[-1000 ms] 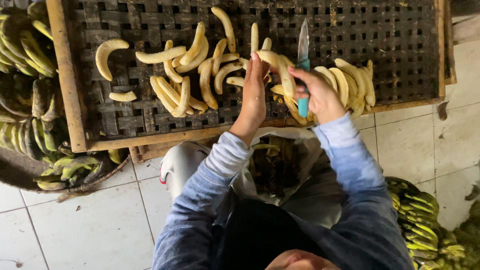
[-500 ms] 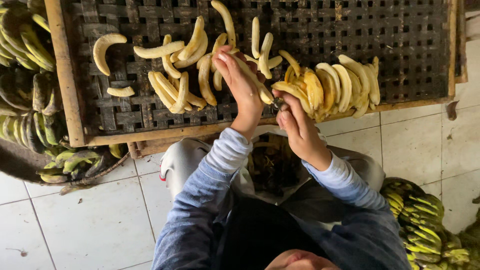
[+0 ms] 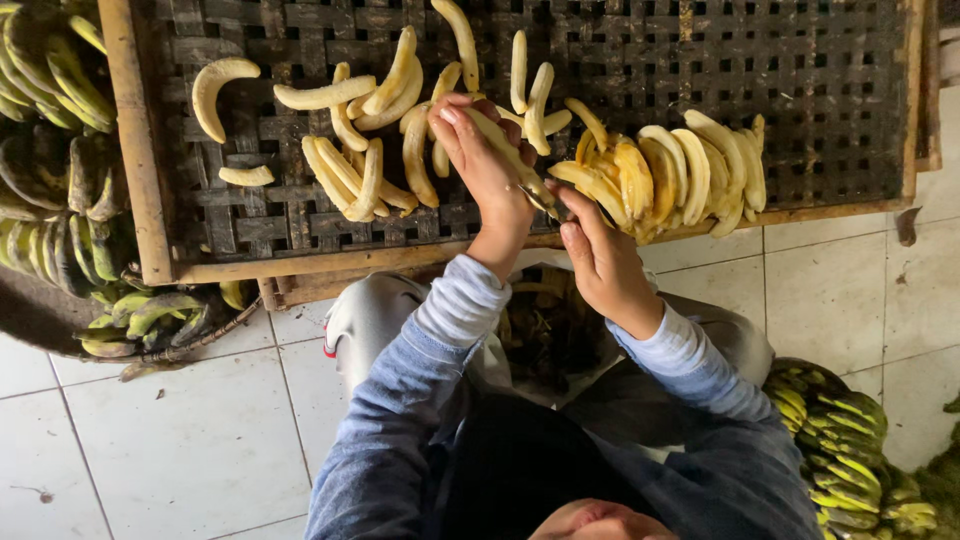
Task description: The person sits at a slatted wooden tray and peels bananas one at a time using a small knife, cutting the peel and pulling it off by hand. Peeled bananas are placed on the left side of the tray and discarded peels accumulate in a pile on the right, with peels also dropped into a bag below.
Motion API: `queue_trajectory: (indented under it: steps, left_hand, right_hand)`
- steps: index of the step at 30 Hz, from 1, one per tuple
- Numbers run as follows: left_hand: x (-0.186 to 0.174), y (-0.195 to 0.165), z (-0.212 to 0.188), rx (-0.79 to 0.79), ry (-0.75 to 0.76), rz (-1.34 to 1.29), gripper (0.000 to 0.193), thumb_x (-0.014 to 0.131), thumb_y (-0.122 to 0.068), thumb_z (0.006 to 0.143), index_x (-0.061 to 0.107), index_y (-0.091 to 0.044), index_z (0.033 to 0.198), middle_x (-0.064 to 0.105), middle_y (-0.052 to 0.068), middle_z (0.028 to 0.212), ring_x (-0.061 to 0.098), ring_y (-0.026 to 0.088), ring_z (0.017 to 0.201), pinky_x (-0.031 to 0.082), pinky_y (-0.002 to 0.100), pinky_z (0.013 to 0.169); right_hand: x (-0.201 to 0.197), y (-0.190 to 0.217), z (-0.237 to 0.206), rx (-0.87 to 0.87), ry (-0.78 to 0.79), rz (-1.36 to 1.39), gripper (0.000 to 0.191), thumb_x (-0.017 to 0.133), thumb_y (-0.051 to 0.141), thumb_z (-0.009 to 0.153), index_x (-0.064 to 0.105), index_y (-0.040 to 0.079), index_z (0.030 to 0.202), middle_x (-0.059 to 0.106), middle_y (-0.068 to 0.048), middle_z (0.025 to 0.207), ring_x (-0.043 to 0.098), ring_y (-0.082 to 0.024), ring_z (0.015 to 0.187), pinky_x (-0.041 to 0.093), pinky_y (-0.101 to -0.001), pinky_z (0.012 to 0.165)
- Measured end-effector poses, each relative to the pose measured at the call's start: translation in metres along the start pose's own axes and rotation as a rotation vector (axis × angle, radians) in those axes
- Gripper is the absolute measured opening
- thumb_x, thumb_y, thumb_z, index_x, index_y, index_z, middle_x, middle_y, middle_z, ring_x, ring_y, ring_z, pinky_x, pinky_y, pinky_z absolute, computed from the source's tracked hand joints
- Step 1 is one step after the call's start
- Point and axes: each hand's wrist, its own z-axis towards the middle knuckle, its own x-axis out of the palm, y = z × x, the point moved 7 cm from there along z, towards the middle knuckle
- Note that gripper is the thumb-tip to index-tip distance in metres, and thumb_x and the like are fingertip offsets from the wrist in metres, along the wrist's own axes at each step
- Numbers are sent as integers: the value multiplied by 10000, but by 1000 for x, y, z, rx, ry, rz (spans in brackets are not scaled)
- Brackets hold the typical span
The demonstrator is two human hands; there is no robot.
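Note:
My left hand (image 3: 487, 165) is closed around a pale peeled banana (image 3: 502, 148), holding it over the woven bamboo tray (image 3: 800, 110). Just below and to the right of it is my right hand (image 3: 598, 262), gripping a small knife. The knife's blade (image 3: 545, 204) touches the near end of that banana. A heap of yellowish peeled bananas (image 3: 685, 175) lies right beside my right hand. More peeled bananas (image 3: 365, 170) are scattered on the tray to the left of my left hand.
The tray has a wooden frame (image 3: 135, 150) and rests above a white tiled floor (image 3: 180, 440). Green unpeeled bananas are piled at the left (image 3: 50, 170) and at the lower right (image 3: 845, 445). A bag of dark peels (image 3: 550, 325) sits between my knees.
My right hand has come down from holding the knife upright over the tray to the banana's near end. My left hand turned the banana and shifted slightly left.

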Motion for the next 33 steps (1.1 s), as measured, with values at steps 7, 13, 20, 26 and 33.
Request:
queue_trajectory:
  steps: [7, 13, 20, 26, 33]
  left_hand:
    - [-7, 26, -2, -143, 106, -134, 223, 422, -412, 1120, 446, -192, 1094, 499, 32, 913, 484, 148, 658, 406, 277, 512]
    - [-16, 50, -3, -174, 163, -232, 202, 411, -355, 1144, 454, -161, 1106, 510, 59, 905, 489, 177, 711, 476, 326, 652]
    - [-19, 65, -3, -228, 176, -251, 164, 400, -302, 1130, 451, -154, 1083, 524, 64, 869, 497, 186, 714, 506, 352, 667]
    - [-23, 83, -9, -357, 229, -378, 157, 403, -254, 1151, 465, -138, 1065, 515, 62, 828, 506, 194, 754, 519, 367, 808]
    - [-50, 122, -11, -553, 119, -319, 261, 389, -306, 1153, 518, -126, 1015, 571, 79, 823, 581, 244, 843, 544, 390, 895]
  right_hand:
    - [7, -4, 1, -130, -38, -85, 378, 434, 173, 1154, 443, 31, 1505, 655, -211, 1336, 698, -366, 1070, 548, -405, 914]
    - [10, -11, 5, -172, -78, -163, 375, 443, 164, 1157, 448, 29, 1507, 628, -224, 1393, 667, -415, 1224, 542, -441, 1002]
    - [10, -21, 11, -185, -90, -274, 388, 484, 118, 1119, 454, 41, 1499, 653, -206, 1383, 684, -394, 1194, 555, -444, 985]
    - [10, -34, 16, -147, -80, -293, 392, 530, 79, 1091, 470, 36, 1475, 655, -176, 1409, 712, -351, 1135, 587, -418, 885]
    - [7, -28, 17, -307, -110, -402, 448, 558, 9, 1058, 446, 33, 1491, 615, -151, 1479, 662, -367, 1277, 557, -420, 1012]
